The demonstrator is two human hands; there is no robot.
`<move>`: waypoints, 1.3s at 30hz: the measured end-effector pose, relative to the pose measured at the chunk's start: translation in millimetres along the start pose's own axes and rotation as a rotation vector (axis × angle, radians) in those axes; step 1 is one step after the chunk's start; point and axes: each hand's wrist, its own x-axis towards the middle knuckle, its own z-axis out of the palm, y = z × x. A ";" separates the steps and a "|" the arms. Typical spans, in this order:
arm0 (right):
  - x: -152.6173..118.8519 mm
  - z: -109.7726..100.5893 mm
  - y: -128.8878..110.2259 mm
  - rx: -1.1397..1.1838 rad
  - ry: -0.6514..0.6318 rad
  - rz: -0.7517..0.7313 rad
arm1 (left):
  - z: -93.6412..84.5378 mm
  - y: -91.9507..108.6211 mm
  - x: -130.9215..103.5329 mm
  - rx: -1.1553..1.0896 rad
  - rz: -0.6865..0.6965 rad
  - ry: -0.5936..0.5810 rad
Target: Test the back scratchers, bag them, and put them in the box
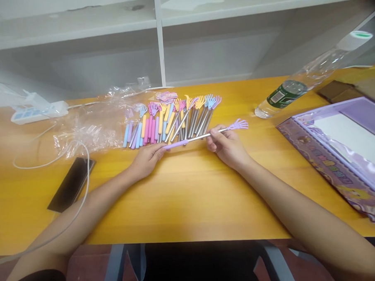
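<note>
A back scratcher (202,136) with a purple handle, a metal rod and a purple hand-shaped head is stretched between my two hands. My left hand (147,159) pinches the end of its purple handle. The fingers of my right hand (226,146) are closed on the metal rod near the head. Just behind lie several metal rods with colourful hand-shaped heads (200,102), and at their left are several blue, pink, purple and yellow handles (146,130).
Clear plastic bags (90,130) lie at the left, near a power strip (39,111), a phone (71,183) and a white cable (88,169). A water bottle (286,94) and an open purple box (323,159) are at the right. Shelves (160,42) stand behind.
</note>
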 end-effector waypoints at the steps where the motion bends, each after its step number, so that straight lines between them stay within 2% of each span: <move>1: -0.9 0.9 -0.1 -0.001 -0.005 0.001 | -0.1 -0.4 -0.1 -0.008 -0.010 0.000; 18: -7.1 5.5 -0.4 -0.023 -0.006 0.054 | -0.3 0.7 -0.6 -0.026 -0.018 -0.044; 31: -12.3 2.5 1.1 -0.160 -0.132 -0.047 | -1.1 -0.9 -2.5 -0.010 -0.029 -0.088; 39: -15.1 5.4 8.2 -0.148 -0.154 -0.026 | -1.3 0.6 -2.0 -0.021 -0.006 -0.113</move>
